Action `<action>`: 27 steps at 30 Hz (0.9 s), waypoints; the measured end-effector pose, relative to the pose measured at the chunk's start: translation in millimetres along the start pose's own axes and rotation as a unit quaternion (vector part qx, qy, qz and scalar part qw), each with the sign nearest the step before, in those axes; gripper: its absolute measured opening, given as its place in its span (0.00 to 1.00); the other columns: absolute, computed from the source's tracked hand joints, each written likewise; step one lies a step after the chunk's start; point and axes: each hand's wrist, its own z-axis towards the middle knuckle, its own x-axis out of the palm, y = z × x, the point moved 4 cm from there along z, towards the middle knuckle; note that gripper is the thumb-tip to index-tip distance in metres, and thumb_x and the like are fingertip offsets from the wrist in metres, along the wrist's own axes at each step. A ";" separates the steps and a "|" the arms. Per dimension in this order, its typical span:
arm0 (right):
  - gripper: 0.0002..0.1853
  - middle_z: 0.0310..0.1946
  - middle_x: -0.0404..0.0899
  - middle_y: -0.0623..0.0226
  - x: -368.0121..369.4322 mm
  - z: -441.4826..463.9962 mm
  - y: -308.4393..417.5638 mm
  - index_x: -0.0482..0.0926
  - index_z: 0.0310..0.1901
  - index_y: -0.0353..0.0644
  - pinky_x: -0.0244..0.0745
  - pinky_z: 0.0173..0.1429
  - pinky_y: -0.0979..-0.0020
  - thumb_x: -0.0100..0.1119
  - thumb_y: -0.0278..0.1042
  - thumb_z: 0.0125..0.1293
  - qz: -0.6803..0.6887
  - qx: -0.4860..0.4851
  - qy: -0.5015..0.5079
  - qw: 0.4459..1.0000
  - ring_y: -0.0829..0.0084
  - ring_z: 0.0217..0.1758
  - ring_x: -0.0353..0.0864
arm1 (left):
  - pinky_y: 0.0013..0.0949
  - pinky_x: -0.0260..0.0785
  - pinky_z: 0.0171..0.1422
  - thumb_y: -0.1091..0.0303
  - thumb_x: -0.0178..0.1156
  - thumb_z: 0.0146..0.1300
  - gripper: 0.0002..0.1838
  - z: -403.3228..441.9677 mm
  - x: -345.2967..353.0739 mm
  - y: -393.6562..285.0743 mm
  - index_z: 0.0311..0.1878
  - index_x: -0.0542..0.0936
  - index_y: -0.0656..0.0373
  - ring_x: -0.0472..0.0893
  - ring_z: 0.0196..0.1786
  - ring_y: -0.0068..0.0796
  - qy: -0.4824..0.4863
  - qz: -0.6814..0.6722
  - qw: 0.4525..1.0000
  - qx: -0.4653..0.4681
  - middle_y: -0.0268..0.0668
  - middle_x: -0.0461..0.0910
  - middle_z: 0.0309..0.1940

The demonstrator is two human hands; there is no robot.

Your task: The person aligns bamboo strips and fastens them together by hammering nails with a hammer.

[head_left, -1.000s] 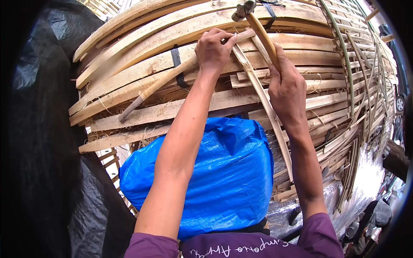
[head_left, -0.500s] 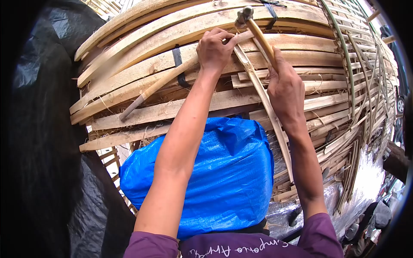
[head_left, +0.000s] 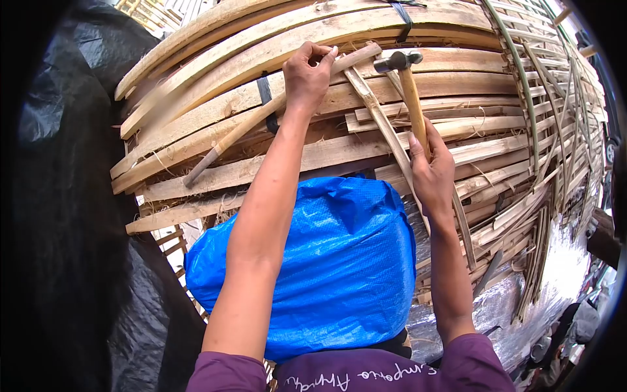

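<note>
My right hand (head_left: 431,166) grips the wooden handle of a ball-peen hammer (head_left: 413,98), its metal head raised over the wood pieces. My left hand (head_left: 307,80) is closed in a pinch, thumb against curled fingers; whatever is between them is too small to make out. Behind that hand runs a long round stick (head_left: 225,142), slanting from lower left to upper right. Close to its upper end a narrow split wood strip (head_left: 375,108) slants down toward my right forearm, and a second thin strip lies behind the hammer.
Stacked wooden planks (head_left: 255,95) with black ties fill the far side. A blue tarp-covered bundle (head_left: 339,261) sits close before me. Black sheeting (head_left: 65,196) hangs at left. Slatted lattice (head_left: 555,78) and thin loose strips lie at right, over shiny silver sheeting (head_left: 562,268).
The hammer has come down and toward me, its head now turned sideways. My left hand has shifted slightly left, away from the stick's upper end. The thin strips have shifted.
</note>
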 end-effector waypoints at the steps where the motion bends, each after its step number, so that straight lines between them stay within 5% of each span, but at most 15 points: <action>1: 0.20 0.41 0.86 0.45 -1.1 -1.9 -3.7 0.77 0.63 0.33 0.78 0.50 0.63 0.60 0.34 0.73 0.010 0.051 0.008 0.999 0.63 0.46 0.87 | 0.25 0.73 0.41 0.65 0.71 0.66 0.09 -0.5 0.0 -2.2 0.36 0.84 0.61 0.80 0.32 0.17 0.017 0.012 1.000 -0.002 0.32 0.86 0.29; 3: 0.16 0.34 0.84 0.46 -4.7 -4.5 0.8 0.79 0.50 0.30 0.77 0.42 0.61 0.65 0.34 0.70 -0.028 0.093 0.016 0.995 0.61 0.37 0.85 | 0.26 0.74 0.42 0.64 0.69 0.68 0.09 -5.1 -0.3 -5.7 0.38 0.84 0.60 0.82 0.33 0.19 0.042 0.059 0.997 -0.017 0.34 0.87 0.30; 6: 0.13 0.33 0.81 0.46 -7.9 -4.0 2.8 0.77 0.44 0.31 0.75 0.42 0.57 0.67 0.33 0.67 -0.108 0.112 0.025 0.988 0.53 0.36 0.83 | 0.28 0.74 0.41 0.63 0.68 0.69 0.10 -4.3 2.4 0.2 0.38 0.84 0.61 0.82 0.32 0.21 -0.002 0.037 0.999 0.024 0.35 0.87 0.29; 7: 0.13 0.36 0.80 0.47 -7.0 -3.9 1.1 0.77 0.44 0.32 0.74 0.44 0.54 0.68 0.31 0.65 -0.135 0.041 0.011 0.990 0.47 0.39 0.81 | 0.29 0.75 0.40 0.62 0.67 0.70 0.11 -4.7 2.1 -0.5 0.38 0.83 0.61 0.83 0.32 0.23 -0.007 0.032 0.999 0.023 0.37 0.87 0.30; 12: 0.13 0.38 0.79 0.48 -6.9 -15.5 1.1 0.78 0.44 0.32 0.73 0.46 0.53 0.68 0.31 0.64 -0.146 -0.005 0.007 0.989 0.47 0.41 0.80 | 0.30 0.75 0.38 0.63 0.69 0.68 0.10 -4.9 0.8 -5.7 0.37 0.83 0.61 0.83 0.31 0.23 0.021 0.071 0.996 0.057 0.38 0.87 0.30; 20: 0.12 0.27 0.82 0.52 -10.5 -8.1 -14.9 0.81 0.43 0.32 0.75 0.36 0.63 0.67 0.33 0.65 -0.039 0.072 0.023 0.996 0.64 0.28 0.80 | 0.29 0.75 0.42 0.63 0.69 0.68 0.11 -5.9 -1.9 -7.7 0.35 0.83 0.61 0.84 0.34 0.21 0.022 0.048 0.998 0.023 0.36 0.88 0.32; 27: 0.13 0.25 0.80 0.56 -11.0 -7.6 -18.3 0.81 0.44 0.33 0.74 0.35 0.66 0.67 0.35 0.66 -0.028 0.092 0.032 0.995 0.71 0.27 0.78 | 0.28 0.76 0.46 0.60 0.67 0.70 0.12 -2.7 -0.9 -3.1 0.43 0.87 0.61 0.86 0.39 0.23 0.027 0.021 0.999 -0.031 0.36 0.89 0.35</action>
